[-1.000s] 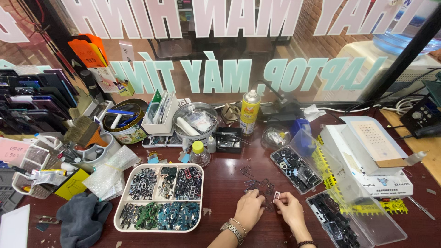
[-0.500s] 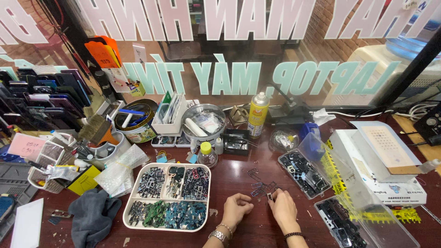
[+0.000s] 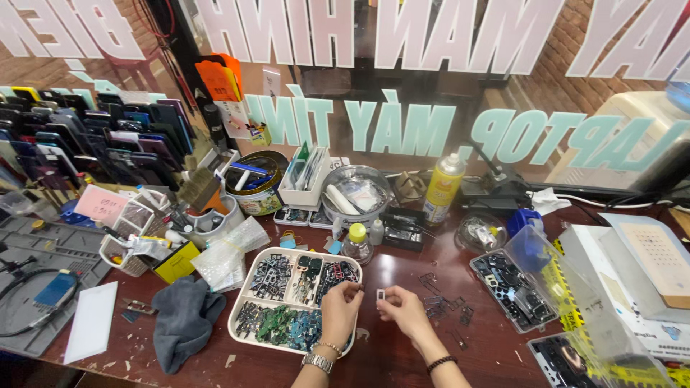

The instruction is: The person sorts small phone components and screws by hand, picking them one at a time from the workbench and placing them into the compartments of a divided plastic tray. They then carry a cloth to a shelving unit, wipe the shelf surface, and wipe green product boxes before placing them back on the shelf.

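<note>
Left hand (image 3: pixel 339 310), wristwatch on wrist, fingers (image 3: pixel 353 289) pinched together on a tiny dark part just above the near right corner of the white divided tray (image 3: pixel 241 316). Right hand (image 3: pixel 407 314), dark band on wrist, fingers clamped on a small pale rectangular frame (image 3: pixel 380 294), held just off the dark red desk (image 3: pixel 402 262), between both hands. Loose metal frames (image 3: pixel 444 305) scattered on desk just right of right hand. Grey cloth (image 3: pixel 183 320) left of tray. Clear open box of dark parts (image 3: pixel 514 287) further right, yellow-taped boxes beyond. Small bottle with yellow cap (image 3: pixel 357 243) behind tray, then round clear bowl (image 3: pixel 356 192), yellow spray can (image 3: pixel 443 188), tin of tools (image 3: pixel 255 179), rows of phones (image 3: pixel 93 140) far left against lettered glass.

Risk, judged: tiny frame could slip from the pinch and get lost among the scattered frames or fall into the wrong tray compartment; cause would be light two-finger hold over a cluttered spot. Left wrist close to tray rim, a nudge could spill sorted parts.

Versus half a second earlier: hands sat closer together and slightly left, nearer the tray; camera tilted down and in; desk clutter unchanged.
</note>
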